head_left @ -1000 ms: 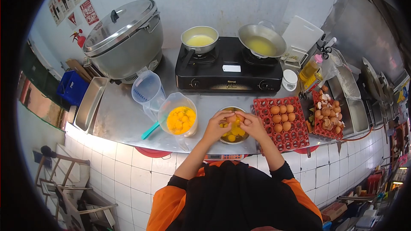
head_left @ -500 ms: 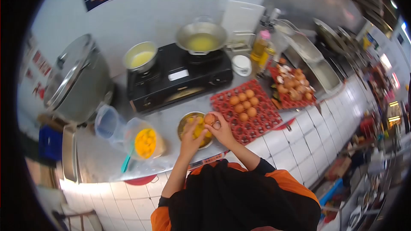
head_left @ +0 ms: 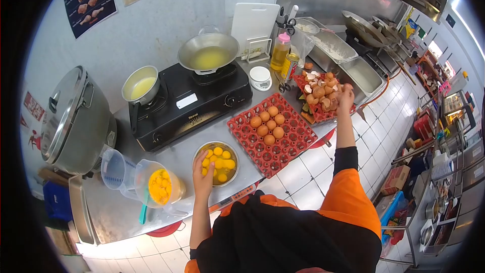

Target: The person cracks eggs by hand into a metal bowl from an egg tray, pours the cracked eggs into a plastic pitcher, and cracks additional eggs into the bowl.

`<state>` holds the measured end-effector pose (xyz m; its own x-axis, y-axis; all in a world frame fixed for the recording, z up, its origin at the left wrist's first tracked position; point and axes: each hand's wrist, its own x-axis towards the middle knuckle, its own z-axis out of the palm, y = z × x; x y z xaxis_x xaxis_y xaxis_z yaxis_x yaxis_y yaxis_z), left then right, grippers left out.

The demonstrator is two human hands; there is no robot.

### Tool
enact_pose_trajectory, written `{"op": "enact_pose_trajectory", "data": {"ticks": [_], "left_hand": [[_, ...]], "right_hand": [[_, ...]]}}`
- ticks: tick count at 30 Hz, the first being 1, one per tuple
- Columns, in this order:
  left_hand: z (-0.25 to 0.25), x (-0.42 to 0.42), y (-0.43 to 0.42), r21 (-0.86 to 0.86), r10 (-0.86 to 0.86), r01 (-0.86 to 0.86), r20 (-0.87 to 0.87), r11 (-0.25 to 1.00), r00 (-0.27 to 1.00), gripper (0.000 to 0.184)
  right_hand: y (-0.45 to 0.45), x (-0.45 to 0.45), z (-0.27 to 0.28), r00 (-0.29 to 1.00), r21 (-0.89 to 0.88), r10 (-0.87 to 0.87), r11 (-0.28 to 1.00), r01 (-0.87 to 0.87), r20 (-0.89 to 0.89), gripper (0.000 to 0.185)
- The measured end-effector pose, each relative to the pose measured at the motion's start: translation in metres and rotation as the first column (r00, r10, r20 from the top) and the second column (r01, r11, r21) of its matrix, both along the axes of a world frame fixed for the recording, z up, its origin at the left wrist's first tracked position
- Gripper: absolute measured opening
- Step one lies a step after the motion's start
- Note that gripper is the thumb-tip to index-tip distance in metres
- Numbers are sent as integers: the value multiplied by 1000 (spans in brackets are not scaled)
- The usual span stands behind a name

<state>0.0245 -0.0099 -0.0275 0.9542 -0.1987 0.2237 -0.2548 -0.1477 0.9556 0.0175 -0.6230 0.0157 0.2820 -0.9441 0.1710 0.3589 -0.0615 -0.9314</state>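
Note:
My left hand (head_left: pixel 203 176) is at the left rim of a metal bowl (head_left: pixel 236 171) of egg yolks and whites, its fingers apart and holding nothing. Stretched out to the right, my right hand (head_left: pixel 346 96) is over the pile of broken eggshells (head_left: pixel 323 91) on a red tray; its fingers are too small to tell whether they still hold a shell. Between the two, a red egg tray (head_left: pixel 250 144) carries several whole brown eggs (head_left: pixel 272 111) in its middle. A clear jug (head_left: pixel 174 188) with many yolks stands left of the bowl, a teal utensil (head_left: pixel 143 214) against it.
Behind the bowl stands a black two-burner stove (head_left: pixel 194 114) with a pan (head_left: pixel 208 53) and a pot (head_left: pixel 141 85). A large cooker (head_left: pixel 76 121) and an empty jug (head_left: pixel 117 171) are at left. A white scale (head_left: pixel 260 77), oil bottle (head_left: pixel 280 51) and metal trays (head_left: pixel 361 76) stand at right.
My right hand has moved from the bowl, where it held a cracked egg, out to the shell pile. My left hand has drawn to the bowl's left side. The view has turned right.

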Motion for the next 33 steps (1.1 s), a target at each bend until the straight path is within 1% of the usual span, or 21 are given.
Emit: {"op": "enact_pose_trajectory", "data": {"ticks": [2,3,5,8,9,12,13,14,15,16,17,18,19,20,21,24,27,30,31,33], "left_hand": [[-3,-1,3,-15,-3,3,0,1000,1000,38],[-4,-3,5,-20,-5,5,-4,1000,1000,38],[-6,-5,9,-30,-1,0,-24,1000,1000,37],[-5,-1,11,-35,-5,4,-25,999,1000,37],[-4,-1,11,-33,-9,8,-24,999,1000,36],[5,0,10,-77,-19,16,-40,997,999,36],[5,1,10,-59,-15,13,-33,998,999,36],[4,1,11,-41,-9,8,-27,999,1000,36],[3,0,13,-22,-1,0,-21,1000,1000,35],[-2,1,14,-35,-2,2,-27,999,1000,35],[-9,2,12,-49,-5,4,-32,999,999,35],[-13,1,10,-64,-10,7,-37,998,999,35],[-10,0,7,-46,-13,11,-46,999,999,35],[-7,0,1,-28,-19,17,-56,999,998,35],[-3,0,-4,-9,-25,24,-64,1000,998,35],[14,-2,-13,65,-37,39,-39,997,999,36],[10,0,-12,67,-56,56,-2,996,998,37],[-2,-3,-7,91,-49,49,-9,995,999,40],[-1,-5,-5,81,-49,49,-3,996,999,42],[2,-12,-8,50,-38,38,6,998,999,46]], "right_hand": [[-9,-26,3,978,189,51,982,-12,-203,42],[-18,-35,-4,950,346,167,936,-68,-263,45],[-56,-44,-44,858,639,405,759,-124,-315,52],[-57,-48,-71,874,535,286,844,-35,-393,55],[-48,-52,-66,880,528,279,848,-38,-385,51],[-35,-54,-60,884,380,105,921,86,-455,46],[-35,-54,-59,886,331,72,939,95,-459,42],[-29,-53,-64,878,105,-4,993,62,-479,42],[-8,-49,-60,874,-125,-78,992,20,-480,42],[11,-42,-61,875,-348,-148,937,-25,-461,42],[26,-33,-69,843,-460,-81,863,-207,-532,42],[72,-32,-51,727,-375,75,818,-436,-682,43],[135,-35,-18,560,-250,209,734,-631,-802,44],[172,-35,-3,403,-220,148,647,-731,-903,48],[199,-32,3,241,-165,64,556,-814,-969,52],[238,-12,-17,64,-173,-226,503,-847,-972,56],[235,3,-30,49,-171,-232,540,-824,-971,55],[226,1,-25,38,-86,-96,567,-819,-995,59],[220,-4,-20,78,-39,48,547,-836,-996,51],[229,-8,-16,157,129,400,602,-788,-903,42]]}}
